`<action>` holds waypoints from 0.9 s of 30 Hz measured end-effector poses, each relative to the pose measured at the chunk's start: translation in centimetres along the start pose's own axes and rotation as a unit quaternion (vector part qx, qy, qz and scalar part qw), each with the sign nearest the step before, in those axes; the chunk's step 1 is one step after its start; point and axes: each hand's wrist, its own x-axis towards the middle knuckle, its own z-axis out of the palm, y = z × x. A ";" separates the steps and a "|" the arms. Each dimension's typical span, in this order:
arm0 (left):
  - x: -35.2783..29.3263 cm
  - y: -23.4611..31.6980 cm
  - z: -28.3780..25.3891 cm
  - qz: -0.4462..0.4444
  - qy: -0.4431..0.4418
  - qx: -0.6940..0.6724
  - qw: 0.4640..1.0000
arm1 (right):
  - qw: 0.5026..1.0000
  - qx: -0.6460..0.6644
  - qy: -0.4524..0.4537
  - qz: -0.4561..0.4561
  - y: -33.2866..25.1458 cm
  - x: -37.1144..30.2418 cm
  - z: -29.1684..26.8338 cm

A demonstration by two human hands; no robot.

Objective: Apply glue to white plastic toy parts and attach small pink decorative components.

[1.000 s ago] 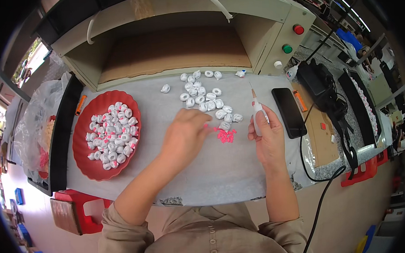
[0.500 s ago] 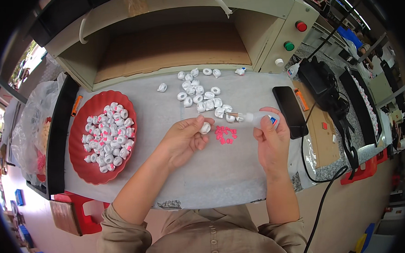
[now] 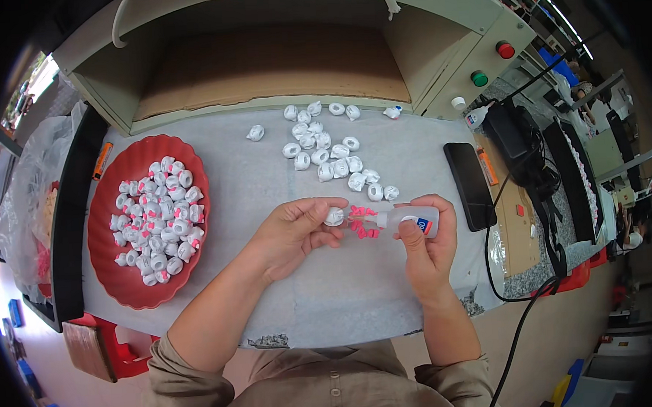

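Between the thumb and fingers of my left hand (image 3: 287,239) is a small white ring-shaped piece (image 3: 334,217). My right hand (image 3: 433,253) grips a translucent glue bottle (image 3: 394,218) lying sideways, its thin nozzle pointing left. The nozzle tip is at or very near the white piece; whether they touch I cannot tell. Small pink pieces (image 3: 369,233) lie on the table just under the nozzle, partly hidden by it. Beyond my hands, several more white ring-shaped pieces (image 3: 325,172) are scattered. At the left, a red scalloped dish (image 3: 107,270) holds many white pieces with pink bits on them.
A machine housing with a cardboard-lined opening (image 3: 268,77) stands at the back, with red (image 3: 505,50) and green (image 3: 479,78) buttons. A black phone (image 3: 470,185) lies at the right, near a black cable (image 3: 494,268). A black tray (image 3: 77,246) borders the left edge.
The glue bottle has moved left and nearer to me, bringing its nozzle to the white piece in my left hand. The whole view has shifted slightly.
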 end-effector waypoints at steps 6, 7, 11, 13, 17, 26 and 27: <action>0.0 -0.2 -0.3 0.003 -0.002 0.022 1.000 | 1.000 -0.009 -0.002 -0.025 0.1 0.2 0.3; 0.0 -0.2 -0.2 0.003 -0.003 0.021 1.000 | 1.000 0.010 -0.003 -0.030 0.0 0.2 0.3; 0.0 -0.2 0.1 0.004 -0.001 0.026 1.000 | 0.999 -0.009 -0.008 -0.031 0.1 0.2 0.2; 0.0 -0.2 0.0 0.003 0.001 0.026 1.000 | 1.000 -0.004 -0.005 -0.022 0.0 0.2 0.3; 0.0 -0.3 0.0 0.004 0.000 0.024 1.000 | 0.999 -0.011 -0.019 -0.027 0.1 0.2 0.2; -0.1 -0.3 0.1 0.005 0.020 0.019 1.000 | 1.000 0.004 -0.016 -0.023 0.1 0.1 0.2; -0.1 -0.2 0.1 0.004 0.019 0.013 1.000 | 0.999 -0.009 -0.020 -0.034 0.1 0.1 0.2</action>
